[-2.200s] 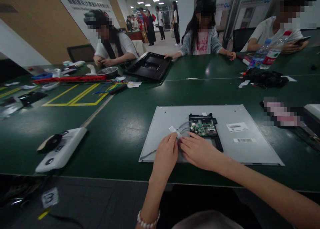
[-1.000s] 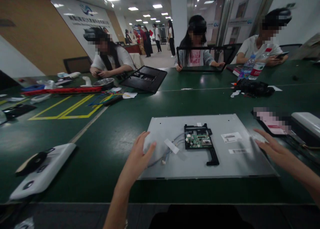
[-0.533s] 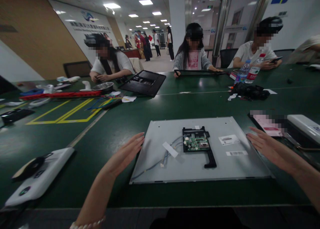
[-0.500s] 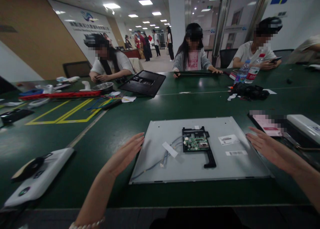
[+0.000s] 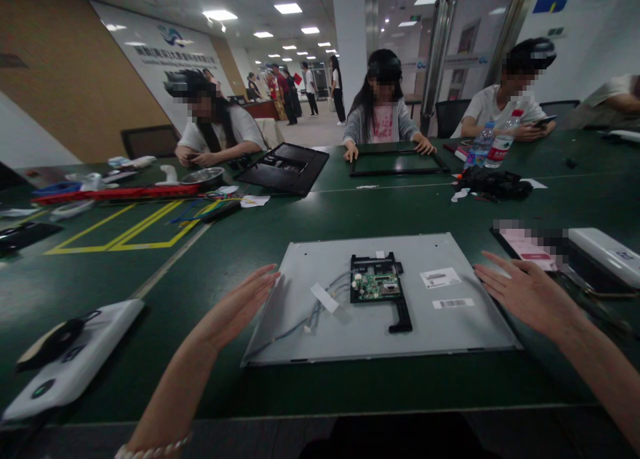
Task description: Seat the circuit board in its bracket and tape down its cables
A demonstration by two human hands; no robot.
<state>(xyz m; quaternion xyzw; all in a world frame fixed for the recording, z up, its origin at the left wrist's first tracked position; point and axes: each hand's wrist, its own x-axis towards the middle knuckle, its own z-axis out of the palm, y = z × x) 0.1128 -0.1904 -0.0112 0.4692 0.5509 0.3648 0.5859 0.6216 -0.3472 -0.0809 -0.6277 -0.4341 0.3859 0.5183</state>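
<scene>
A grey metal-backed display panel point(image 5: 310, 292) lies flat on the green table in front of me. On its back sits a green circuit board point(image 5: 376, 285) in a black plastic bracket point(image 5: 406, 315). Thin blue-grey cables point(image 5: 287, 337) run from the board to the panel's front left corner, held by a strip of white tape point(image 5: 325, 298). My left hand point(image 5: 245, 305) is at the panel's left edge with its fingers stretched out. At the right edge, my right hand point(image 5: 530, 295) also has straight fingers. Whether the fingertips press on the edges I cannot tell.
A white device with a black item on it point(image 5: 75, 359) lies at left. A phone point(image 5: 525, 247) and a white device point(image 5: 603, 255) are at right. Across the table, a co-worker handles a black frame point(image 5: 400, 172) beside a black rear cover point(image 5: 285, 169) and bottles point(image 5: 501, 145).
The panel has shifted slightly left, and my right hand has moved left along with it. Across the table, the co-worker's black frame has tipped down from edge-on to lying nearly flat.
</scene>
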